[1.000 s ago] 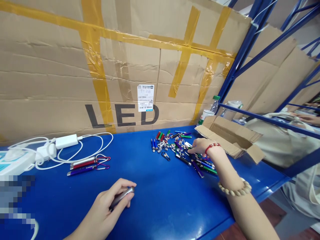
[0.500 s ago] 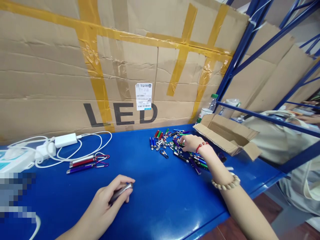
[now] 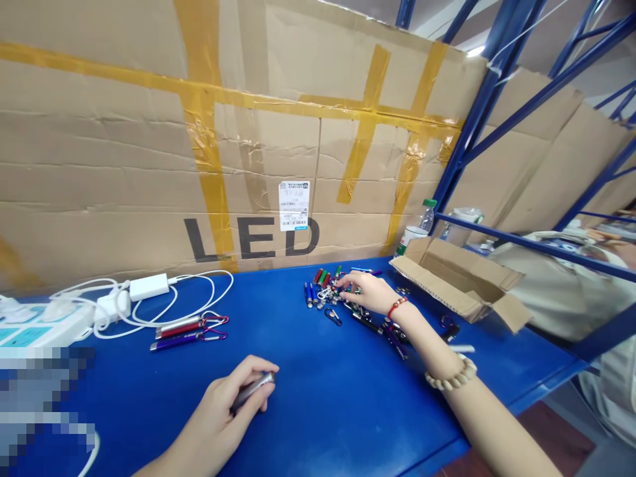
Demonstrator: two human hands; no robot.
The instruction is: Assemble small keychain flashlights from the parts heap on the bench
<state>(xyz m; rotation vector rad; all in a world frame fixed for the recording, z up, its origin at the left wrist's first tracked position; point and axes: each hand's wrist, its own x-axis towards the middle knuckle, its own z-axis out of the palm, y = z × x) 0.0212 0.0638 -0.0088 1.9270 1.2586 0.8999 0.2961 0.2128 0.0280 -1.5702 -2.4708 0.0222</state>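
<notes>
My left hand [image 3: 238, 404] is closed around a grey metal mini flashlight [image 3: 253, 391], held just above the blue table [image 3: 308, 411]. Only its upper end and part of its side show. Further back, my right hand [image 3: 370, 291] reaches over a pile of coloured mini flashlights and small clips [image 3: 325, 291], fingers bent and apart; the things under its palm are hidden. In front of the pile lies a black carabiner [image 3: 332, 317]. To the left, a purple flashlight [image 3: 176, 339] and a red flashlight [image 3: 183, 328], both with carabiners, lie beside a silver one [image 3: 179, 323].
A large taped cardboard box [image 3: 124, 172] stands along the back. White cables and a power strip [image 3: 54, 331] occupy the left side. An open cardboard tray [image 3: 447, 278], a bottle [image 3: 420, 228] and a blue rack post [image 3: 472, 126] are on the right.
My right hand has shifted left across the pile, away from the purple flashlight it was at. My left hand still holds the grey flashlight. The camera view has moved slightly.
</notes>
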